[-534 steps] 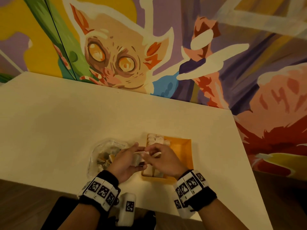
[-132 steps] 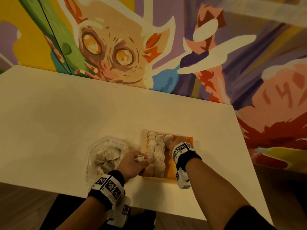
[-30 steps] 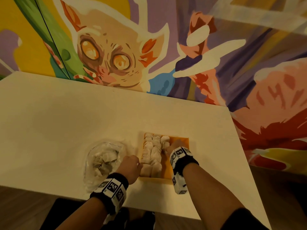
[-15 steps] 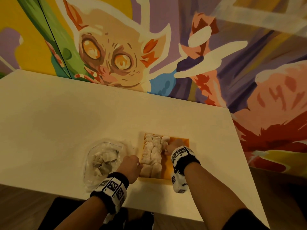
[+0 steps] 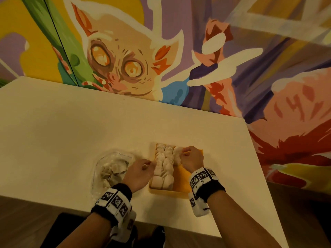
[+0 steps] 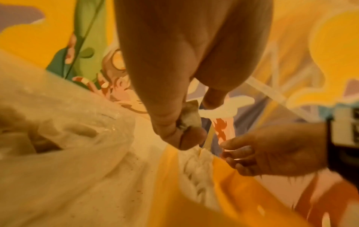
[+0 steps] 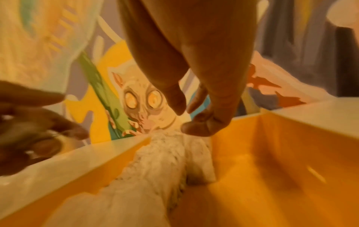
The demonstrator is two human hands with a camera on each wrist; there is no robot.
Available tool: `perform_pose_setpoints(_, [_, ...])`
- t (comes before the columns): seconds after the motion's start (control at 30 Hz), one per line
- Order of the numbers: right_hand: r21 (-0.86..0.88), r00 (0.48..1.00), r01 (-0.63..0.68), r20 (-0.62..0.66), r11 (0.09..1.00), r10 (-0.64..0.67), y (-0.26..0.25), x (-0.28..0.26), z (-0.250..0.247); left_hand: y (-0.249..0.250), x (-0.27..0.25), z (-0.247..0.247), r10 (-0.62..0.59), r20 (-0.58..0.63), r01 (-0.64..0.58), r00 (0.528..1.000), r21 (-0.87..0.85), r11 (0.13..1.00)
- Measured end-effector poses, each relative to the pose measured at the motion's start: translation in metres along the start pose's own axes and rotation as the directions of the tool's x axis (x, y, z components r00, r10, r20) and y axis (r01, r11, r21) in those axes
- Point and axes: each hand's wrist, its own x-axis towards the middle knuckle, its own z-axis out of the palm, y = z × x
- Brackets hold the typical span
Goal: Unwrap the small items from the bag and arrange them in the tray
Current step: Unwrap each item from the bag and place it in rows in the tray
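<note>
An orange tray (image 5: 182,179) near the table's front edge holds several pale unwrapped items (image 5: 163,165) in rows along its left side. A clear plastic bag (image 5: 111,169) with several more pieces lies to its left. My left hand (image 5: 148,164) hovers between the bag and the tray's left wall. In the left wrist view it (image 6: 191,122) pinches a small crumpled pale piece (image 6: 189,118); wrapper or item, I cannot tell. My right hand (image 5: 184,152) is over the far end of the rows (image 7: 155,169), fingers (image 7: 204,126) loosely curled and holding nothing.
The white table (image 5: 71,131) stands against a painted mural wall. The tray's right half (image 7: 291,145) is bare orange. The table's right edge runs close beside the tray, and its front edge lies just below my wrists.
Little differs from a second ago. My left hand has edged slightly farther along the tray's left wall. My right hand stays at the far end of the rows.
</note>
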Motion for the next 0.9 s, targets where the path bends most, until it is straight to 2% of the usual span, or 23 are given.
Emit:
perform_pose_setpoints(0.03, [0.036, 0.996, 0.094, 0.005, 0.995, -0.094, -0.004, -0.007, 0.001, 0.005, -0.002, -0.002, -0.055, 0.029, 0.059, 0.998, -0.182, 0.982])
perform_pose_setpoints(0.1, [0.084, 0.963, 0.253, 0.074, 0.964, -0.260, -0.014, -0.027, 0.004, 0.017, -0.010, -0.008, -0.146, 0.127, 0.190, 0.981, -0.478, 0.858])
perform_pose_setpoints(0.13, [0.089, 0.935, 0.321, 0.132, 0.943, -0.330, -0.020, -0.038, 0.005, 0.022, -0.014, -0.011, -0.161, 0.169, 0.229, 0.972, -0.555, 0.800])
perform_pose_setpoints(0.2, [0.088, 0.885, 0.393, 0.232, 0.915, -0.403, -0.027, -0.056, 0.009, 0.030, -0.021, -0.017, -0.143, 0.221, 0.253, 0.965, -0.622, 0.741])
perform_pose_setpoints(0.3, [0.065, 0.846, 0.447, 0.293, 0.892, -0.445, -0.032, -0.076, 0.013, 0.035, -0.027, -0.022, -0.108, 0.244, 0.246, 0.964, -0.650, 0.720])
perform_pose_setpoints(0.4, [0.074, 0.829, 0.499, 0.251, 0.864, -0.500, -0.032, -0.088, 0.015, 0.034, -0.032, -0.030, -0.064, 0.267, 0.232, 0.962, -0.666, 0.709])
perform_pose_setpoints(0.6, [0.244, 0.842, 0.480, 0.140, 0.843, -0.521, -0.027, -0.094, 0.018, 0.029, -0.043, -0.042, 0.078, 0.254, 0.093, 0.964, -0.599, 0.796])
perform_pose_setpoints(0.77, [0.319, 0.859, 0.482, 0.010, 0.816, -0.511, -0.032, -0.102, 0.017, 0.028, -0.047, -0.043, 0.104, 0.213, 0.040, 0.971, -0.580, 0.813])
perform_pose_setpoints(0.9, [0.349, 0.792, 0.575, -0.012, 0.740, -0.610, -0.031, -0.110, 0.013, 0.029, -0.046, -0.049, 0.084, 0.163, 0.023, 0.983, -0.565, 0.825])
